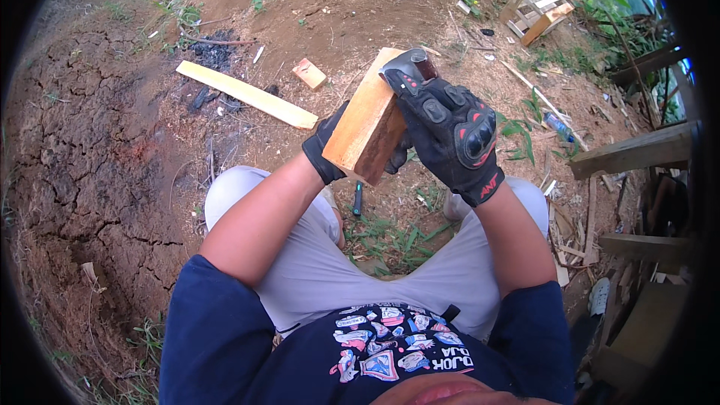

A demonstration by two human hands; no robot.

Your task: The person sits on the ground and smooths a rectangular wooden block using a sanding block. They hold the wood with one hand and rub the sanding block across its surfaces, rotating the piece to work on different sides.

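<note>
A thick, orange-tan wooden block (362, 121) is held up at a tilt in front of my knees. My left hand (324, 148), in a black glove, grips it from the left and underneath; most of its fingers are hidden behind the wood. At the block's far right edge, my right hand (448, 124), in a black glove with hard knuckle guards, is closed over the upper end. A dark brown curved piece (424, 67) shows by the right fingertips; what it is I cannot make out.
A long pale plank (247, 94) and a small wood offcut (309, 73) lie on the dirt ahead. Between my feet is a small dark tool (358, 199). A slatted wooden crate (536, 12) stands far right; timber beams (637, 151) and scraps line the right side.
</note>
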